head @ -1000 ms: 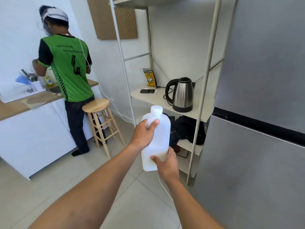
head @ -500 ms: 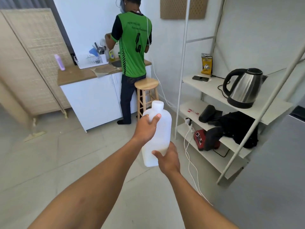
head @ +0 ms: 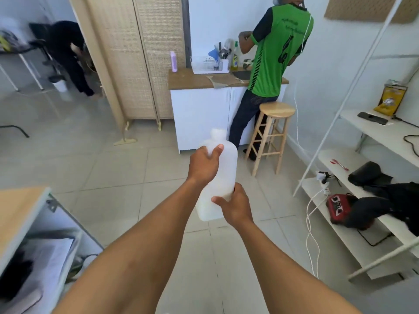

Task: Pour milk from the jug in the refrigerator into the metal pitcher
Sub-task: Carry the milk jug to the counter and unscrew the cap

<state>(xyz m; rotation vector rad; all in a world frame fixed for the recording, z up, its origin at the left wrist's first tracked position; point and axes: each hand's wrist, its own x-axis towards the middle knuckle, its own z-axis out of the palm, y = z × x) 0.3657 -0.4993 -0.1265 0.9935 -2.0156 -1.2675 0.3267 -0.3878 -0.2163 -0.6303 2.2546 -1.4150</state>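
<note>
Two hands of mine held one jug (head: pixel 218 175) at the centre of the frame, above pale square floor tiles (head: pixel 118 168). At the lower left edge sat a wood-topped desk (head: pixel 15 211) with papers beneath it. My left hand (head: pixel 204 165) was clenched around the jug's rounded shoulder, thumb pressed on its smooth, translucent white plastic. The jug was tall and squarish, its capped neck tilted toward the top of the frame, with milk showing cloudy in its lower part. My right hand (head: pixel 235 206) gripped the base, fingers curled under it. Right of centre stood a round-seated wooden stool (head: pixel 269 132), just beside a person in a green jersey (head: pixel 276 53) at a white cabinet. At the right edge ran white slatted shelves (head: pixel 374 132) on thin metal posts.
</note>
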